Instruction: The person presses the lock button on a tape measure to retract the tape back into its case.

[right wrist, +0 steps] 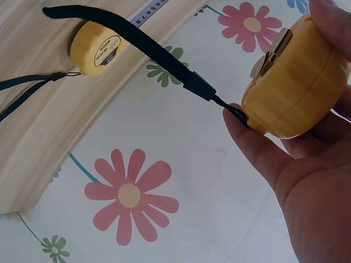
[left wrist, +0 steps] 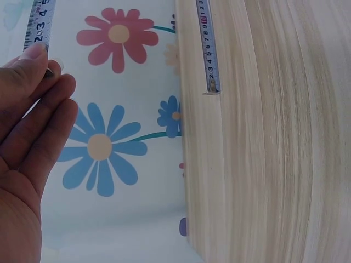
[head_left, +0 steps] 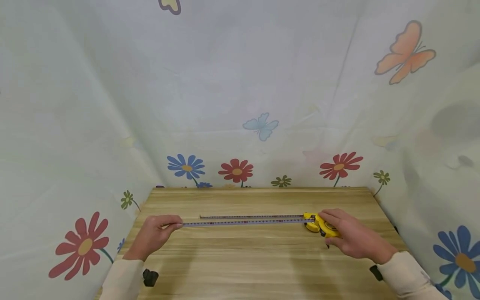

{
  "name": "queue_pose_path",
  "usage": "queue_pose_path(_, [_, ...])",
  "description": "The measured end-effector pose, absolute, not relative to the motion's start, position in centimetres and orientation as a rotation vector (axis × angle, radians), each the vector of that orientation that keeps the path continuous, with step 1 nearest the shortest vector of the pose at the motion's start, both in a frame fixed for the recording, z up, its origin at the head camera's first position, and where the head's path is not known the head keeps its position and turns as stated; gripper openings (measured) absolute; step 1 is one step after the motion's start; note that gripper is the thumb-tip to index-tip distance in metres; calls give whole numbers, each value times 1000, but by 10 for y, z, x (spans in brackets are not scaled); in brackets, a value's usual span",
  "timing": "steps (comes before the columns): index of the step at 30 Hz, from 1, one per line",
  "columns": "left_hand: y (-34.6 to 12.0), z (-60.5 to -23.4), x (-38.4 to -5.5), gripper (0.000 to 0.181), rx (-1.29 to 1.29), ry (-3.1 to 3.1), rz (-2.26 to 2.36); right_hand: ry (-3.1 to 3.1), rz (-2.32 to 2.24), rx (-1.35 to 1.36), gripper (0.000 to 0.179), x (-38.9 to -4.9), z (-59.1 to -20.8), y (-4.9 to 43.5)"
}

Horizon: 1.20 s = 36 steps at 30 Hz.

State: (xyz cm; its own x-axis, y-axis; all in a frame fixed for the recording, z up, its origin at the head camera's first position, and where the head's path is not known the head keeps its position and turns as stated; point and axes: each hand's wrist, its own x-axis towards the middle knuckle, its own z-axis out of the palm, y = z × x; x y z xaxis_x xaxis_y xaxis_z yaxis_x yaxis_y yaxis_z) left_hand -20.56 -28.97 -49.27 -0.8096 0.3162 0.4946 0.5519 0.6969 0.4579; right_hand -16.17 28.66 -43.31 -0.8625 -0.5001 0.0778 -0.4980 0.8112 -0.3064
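My right hand grips a yellow tape measure, fingers and thumb around its case. A black wrist strap hangs from that case. Its pulled-out blade stretches leftward above the table to my left hand, which pinches the end between thumb and fingers. Behind it, a second yellow tape measure lies on the table with its own blade drawn out to the left, roughly parallel to the held one. In the head view the held case partly covers the second case.
The wood-grain table ends at a white cloth backdrop printed with flowers and butterflies, which also rises at both sides. Small black objects sit by the left wrist and right wrist.
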Motion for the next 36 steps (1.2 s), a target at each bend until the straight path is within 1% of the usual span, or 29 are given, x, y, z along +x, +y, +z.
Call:
queue_pose_path(9, [-288, -493, -206, 15, -712, -2503, -850, 2990, -485, -832, 66, -162, -434, 287])
queue_pose_path(29, [-281, -496, -210, 18, -780, -2450, -858, 2977, -488, -822, 65, -164, -432, 283])
queue_pose_path(36, [-280, -495, -211, 17, -752, -2464, -855, 2983, -490, -824, 65, -164, -431, 283])
